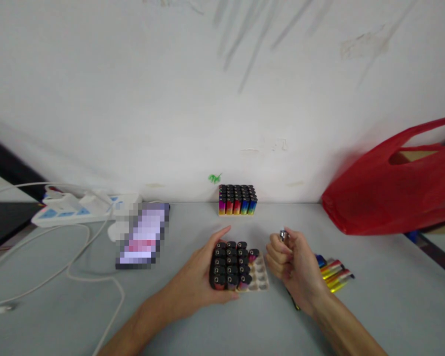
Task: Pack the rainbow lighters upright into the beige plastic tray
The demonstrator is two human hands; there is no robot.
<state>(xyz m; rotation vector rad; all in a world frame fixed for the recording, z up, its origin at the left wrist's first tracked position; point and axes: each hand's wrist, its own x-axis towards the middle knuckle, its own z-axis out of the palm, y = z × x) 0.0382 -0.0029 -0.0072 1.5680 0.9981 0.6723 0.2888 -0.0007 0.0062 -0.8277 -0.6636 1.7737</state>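
My left hand point(198, 274) is curved around the left side of a white plastic tray point(261, 282). Several colourful lighters point(231, 267) stand in it in rows, black ends up, while bare pockets show on its right side. Just right of the tray, my right hand point(294, 269) is closed around a lighter point(283, 235). The lighter's shiny metal top pokes out above the fingers, and its body is mostly hidden. A dark and yellow end shows below the fist; whether it belongs to the same lighter I cannot tell. Several loose lighters point(335, 274) lie beyond my right wrist.
Against the wall stands a full block of lighters point(237, 200). A red plastic bag point(388, 193) sits at the right. On the left are a power strip point(74, 210) with plugs, a phone point(142, 237) with a blurred screen, and white cables point(92, 279) across the grey table point(192, 336).
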